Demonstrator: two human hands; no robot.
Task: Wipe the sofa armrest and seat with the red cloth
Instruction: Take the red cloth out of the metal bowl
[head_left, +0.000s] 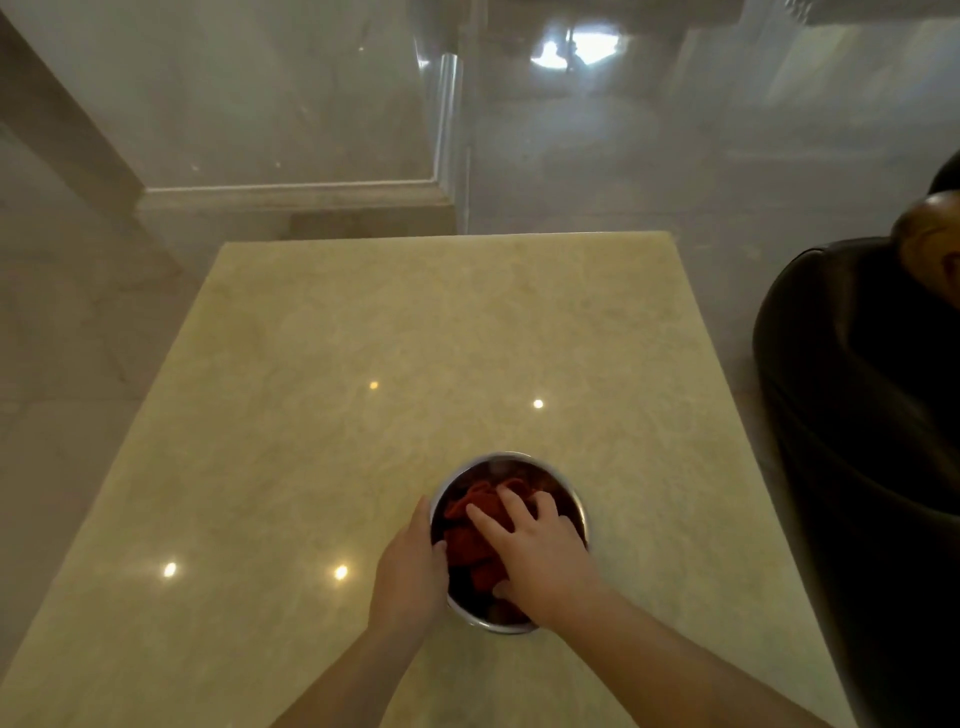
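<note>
The red cloth (467, 540) lies crumpled inside a round metal bowl (519, 460) near the front of a cream marble table (363, 364). My left hand (410, 566) grips the bowl's left rim, thumb hooked over the edge. My right hand (540, 551) rests inside the bowl on top of the cloth, fingers spread and pressing on it, thumb curled at the cloth's near edge. A dark leather sofa (857, 415) with a rounded armrest stands to the right of the table.
Glossy pale floor tiles surround the table. A wall base with moulding (291, 192) runs behind at the left, ending at a corner post (449, 130). A brown rounded wooden knob (930, 228) shows at the sofa's top right.
</note>
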